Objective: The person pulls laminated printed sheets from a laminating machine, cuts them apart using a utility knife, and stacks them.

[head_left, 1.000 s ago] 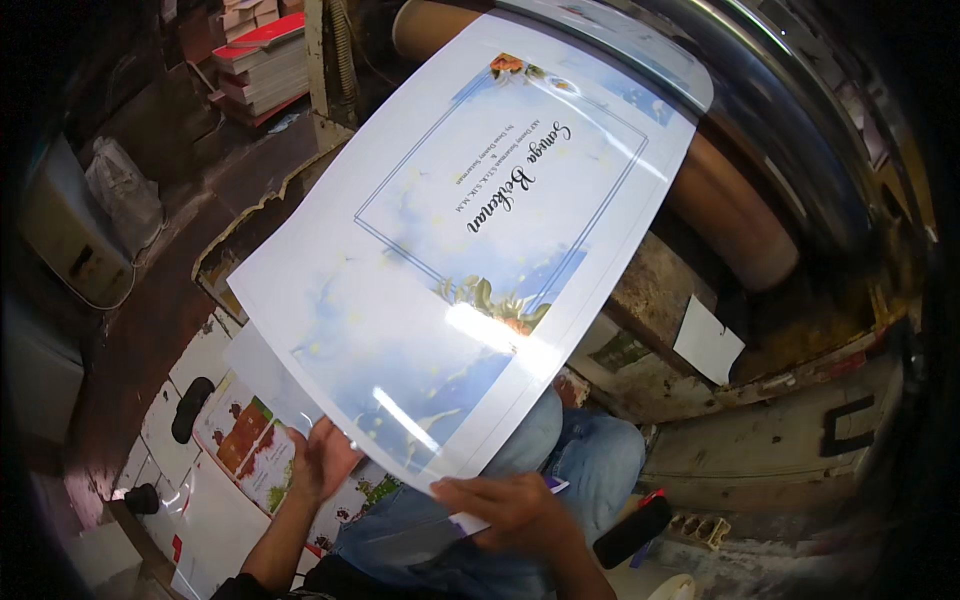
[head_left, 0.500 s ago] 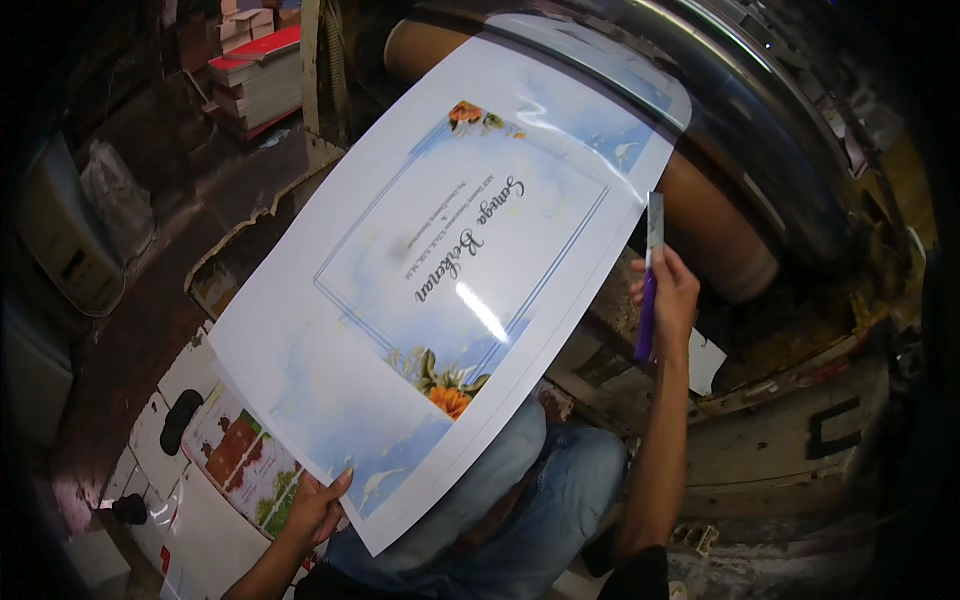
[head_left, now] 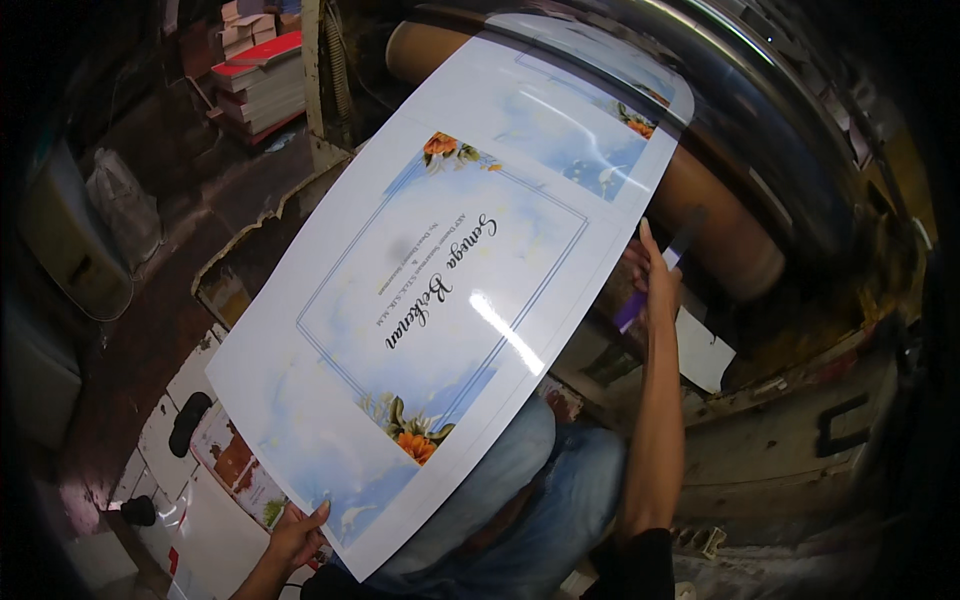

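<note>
Though two hands [head_left: 297, 535] [head_left: 660, 285], one sheet [head_left: 440, 290]

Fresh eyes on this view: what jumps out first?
The glossy sheet, blue and white with orange flowers, slants across the middle up to the shiny roller. The left hand pinches its near edge, lower left, while the right hand holds a purple-handled cutter beside its right edge.

Smooth, glossy paper sheet [head_left: 350, 300] (dark roller [head_left: 780, 130], shiny metal)

Dim surroundings; glare streaks the sheet [head_left: 430, 290] near center and one o'clock; roller [head_left: 800, 100] gleams at two; knife [head_left: 686, 238] blurred; edges bow, blackening.
</note>
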The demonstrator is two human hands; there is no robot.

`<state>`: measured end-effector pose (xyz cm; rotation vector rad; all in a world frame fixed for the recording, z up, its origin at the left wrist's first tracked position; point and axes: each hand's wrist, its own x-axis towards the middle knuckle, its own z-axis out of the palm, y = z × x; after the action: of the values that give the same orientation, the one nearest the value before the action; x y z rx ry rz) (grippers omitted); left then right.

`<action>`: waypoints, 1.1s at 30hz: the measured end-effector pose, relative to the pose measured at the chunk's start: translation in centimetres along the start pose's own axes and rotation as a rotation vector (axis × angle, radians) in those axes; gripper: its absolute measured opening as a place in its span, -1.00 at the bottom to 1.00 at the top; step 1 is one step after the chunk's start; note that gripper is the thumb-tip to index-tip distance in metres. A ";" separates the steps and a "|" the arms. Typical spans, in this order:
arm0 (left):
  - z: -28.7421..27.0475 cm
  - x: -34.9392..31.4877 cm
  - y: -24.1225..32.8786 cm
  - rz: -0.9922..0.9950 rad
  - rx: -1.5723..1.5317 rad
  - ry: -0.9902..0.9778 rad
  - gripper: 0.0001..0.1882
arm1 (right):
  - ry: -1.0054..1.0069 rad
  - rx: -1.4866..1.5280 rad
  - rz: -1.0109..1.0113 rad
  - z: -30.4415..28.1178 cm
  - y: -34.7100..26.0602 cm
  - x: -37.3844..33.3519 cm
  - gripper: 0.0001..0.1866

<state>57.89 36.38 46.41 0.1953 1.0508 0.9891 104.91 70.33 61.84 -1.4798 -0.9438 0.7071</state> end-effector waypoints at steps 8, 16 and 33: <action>-19.4 -0.2 -12.4 0.009 0.063 0.086 -0.52 | -0.037 0.053 0.106 3.6 18.7 -13.5 -0.40; -49.4 3.0 -13.9 0.022 0.304 0.065 -0.61 | -0.167 0.084 0.217 10.1 33.6 -28.6 -0.58; -63.0 16.8 -11.5 0.161 0.247 0.304 -0.43 | -0.285 -0.085 0.103 22.0 24.1 -46.0 -0.68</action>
<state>16.60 23.52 -3.75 0.3438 1.4548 1.0527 67.34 41.60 31.03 -1.5354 -1.1307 0.9826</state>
